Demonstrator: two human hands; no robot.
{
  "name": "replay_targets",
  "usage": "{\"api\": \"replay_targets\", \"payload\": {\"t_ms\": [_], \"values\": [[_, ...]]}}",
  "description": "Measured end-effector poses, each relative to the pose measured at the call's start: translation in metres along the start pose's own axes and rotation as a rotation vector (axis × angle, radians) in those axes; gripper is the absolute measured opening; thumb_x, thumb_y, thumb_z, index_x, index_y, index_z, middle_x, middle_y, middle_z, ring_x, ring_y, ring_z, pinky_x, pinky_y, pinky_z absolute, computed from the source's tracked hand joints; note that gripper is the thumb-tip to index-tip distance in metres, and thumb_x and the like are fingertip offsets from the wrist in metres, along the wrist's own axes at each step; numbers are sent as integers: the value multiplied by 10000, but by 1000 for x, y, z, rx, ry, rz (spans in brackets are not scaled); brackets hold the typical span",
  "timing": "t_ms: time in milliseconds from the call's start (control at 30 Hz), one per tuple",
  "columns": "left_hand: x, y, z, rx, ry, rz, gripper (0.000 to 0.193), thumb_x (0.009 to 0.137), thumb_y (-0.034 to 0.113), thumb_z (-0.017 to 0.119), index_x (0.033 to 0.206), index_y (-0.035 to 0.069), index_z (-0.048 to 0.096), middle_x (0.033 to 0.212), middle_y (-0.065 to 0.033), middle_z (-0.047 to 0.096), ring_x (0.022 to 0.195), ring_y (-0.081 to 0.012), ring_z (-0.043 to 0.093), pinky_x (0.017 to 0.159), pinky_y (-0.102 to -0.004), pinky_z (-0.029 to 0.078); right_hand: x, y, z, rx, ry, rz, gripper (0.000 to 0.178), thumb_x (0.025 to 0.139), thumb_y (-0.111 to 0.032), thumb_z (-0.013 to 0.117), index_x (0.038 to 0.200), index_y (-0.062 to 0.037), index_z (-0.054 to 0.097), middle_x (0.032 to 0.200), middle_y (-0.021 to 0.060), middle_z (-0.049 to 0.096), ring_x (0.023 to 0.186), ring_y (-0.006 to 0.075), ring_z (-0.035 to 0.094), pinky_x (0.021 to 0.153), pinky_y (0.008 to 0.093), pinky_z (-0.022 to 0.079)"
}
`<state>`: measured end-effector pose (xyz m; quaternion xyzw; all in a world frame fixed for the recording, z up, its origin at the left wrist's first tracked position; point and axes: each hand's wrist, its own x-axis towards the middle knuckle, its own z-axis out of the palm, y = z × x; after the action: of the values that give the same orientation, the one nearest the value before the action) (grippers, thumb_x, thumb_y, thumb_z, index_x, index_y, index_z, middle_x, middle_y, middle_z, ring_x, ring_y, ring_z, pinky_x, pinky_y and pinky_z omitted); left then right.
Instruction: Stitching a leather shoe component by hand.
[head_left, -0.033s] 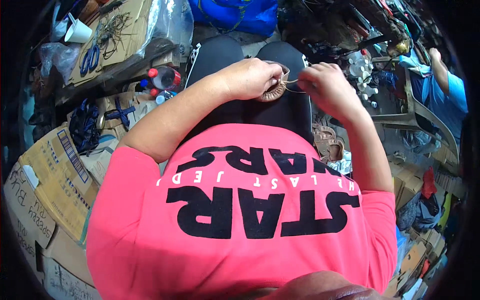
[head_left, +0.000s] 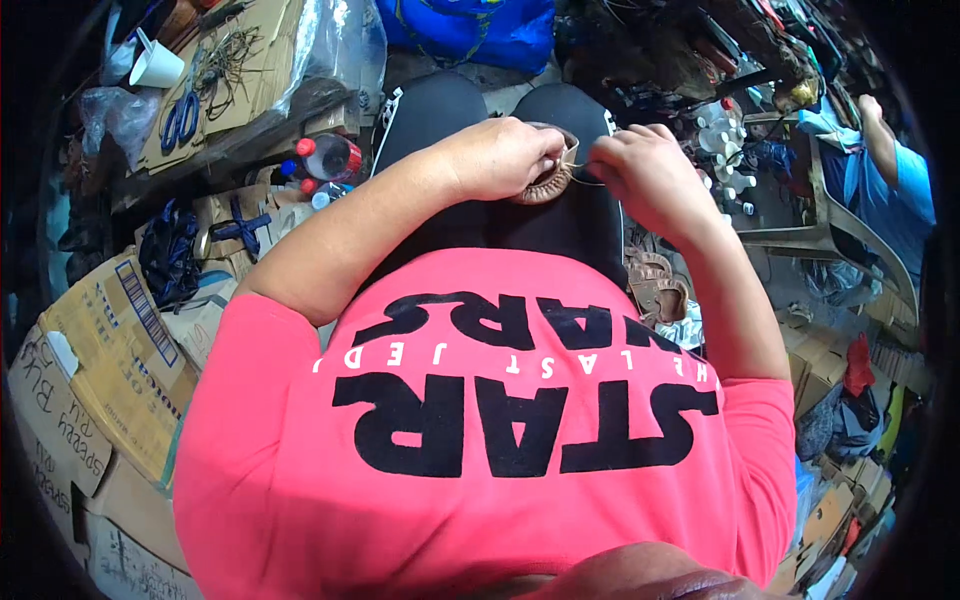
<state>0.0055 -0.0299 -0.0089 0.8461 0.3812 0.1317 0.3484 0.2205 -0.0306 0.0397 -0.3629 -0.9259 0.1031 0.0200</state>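
Note:
I sit with black trousers (head_left: 440, 110) on my lap and a pink shirt (head_left: 480, 450) filling the lower view. My left hand (head_left: 500, 155) grips a small brown woven leather piece (head_left: 547, 186) above my knees. My right hand (head_left: 645, 170) is just right of it, fingers pinched on a thin thread (head_left: 588, 181) that runs to the piece's edge. Most of the piece is hidden by my left fingers.
Cardboard boxes (head_left: 110, 350) stack at my left, with blue scissors (head_left: 180, 115), a white paper cup (head_left: 155, 65) and a red-capped bottle (head_left: 330, 155) beyond. A blue bag (head_left: 460, 25) lies ahead. Brown sandal parts (head_left: 660, 285) lie by my right knee. Another person's blue sleeve (head_left: 900, 190) is far right.

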Motion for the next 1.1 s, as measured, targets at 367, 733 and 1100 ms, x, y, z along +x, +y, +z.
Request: {"api": "replay_targets", "payload": {"t_ms": [367, 733, 1100], "values": [[-6, -16, 4, 17, 36, 149, 83, 844, 129, 521, 883, 56, 513, 763, -180, 583, 757, -394, 575, 640, -468, 441, 2, -2, 19, 58, -104, 82, 86, 814, -136, 541, 886, -103, 573, 765, 103, 626, 842, 288, 603, 796, 401, 399], [-67, 0, -82, -540, 462, -47, 76, 852, 86, 625, 840, 11, 623, 794, -31, 623, 696, -61, 525, 636, -207, 425, -29, 49, 24, 1439, 482, 556, 186, 862, -204, 638, 882, -19, 643, 838, 13, 608, 780, 97, 540, 756, 246, 426], [-69, 18, -31, -41, 112, 202, 134, 805, 146, 655, 848, 29, 606, 800, -124, 583, 764, -276, 592, 702, -357, 475, -16, -17, 4, 810, -72, 191, 200, 896, -155, 597, 1045, -26, 630, 829, 25, 621, 787, 87, 550, 702, 229, 440]]}}
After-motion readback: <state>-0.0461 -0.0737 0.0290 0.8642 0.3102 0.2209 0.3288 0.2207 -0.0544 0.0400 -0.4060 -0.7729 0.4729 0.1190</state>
